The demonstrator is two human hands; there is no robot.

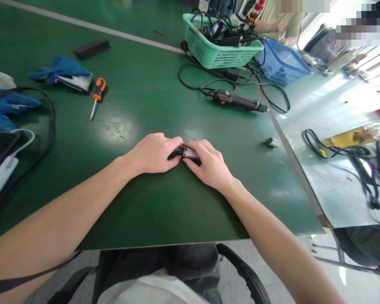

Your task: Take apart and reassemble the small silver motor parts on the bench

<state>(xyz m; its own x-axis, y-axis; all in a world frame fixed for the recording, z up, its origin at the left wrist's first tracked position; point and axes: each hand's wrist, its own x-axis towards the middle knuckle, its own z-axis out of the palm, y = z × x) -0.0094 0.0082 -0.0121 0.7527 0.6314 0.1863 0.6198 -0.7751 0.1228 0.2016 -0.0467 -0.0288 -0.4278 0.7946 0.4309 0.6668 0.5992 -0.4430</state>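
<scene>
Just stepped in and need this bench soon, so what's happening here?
A person at the green table holds a small dark part with a metal ring in both hands, down on the surface. The left hand grips one end, the right hand the other. An electric screwdriver and an orange-handled screwdriver lie untouched farther back.

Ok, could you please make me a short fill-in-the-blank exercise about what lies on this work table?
1. The left hand and right hand together grip a small cylindrical part on a table coloured ____.
2. The screwdriver left of the hands has a handle coloured ____.
3. Cables fill the green basket; the second basket beside it is ____.
Missing words: green, orange, blue.
</scene>
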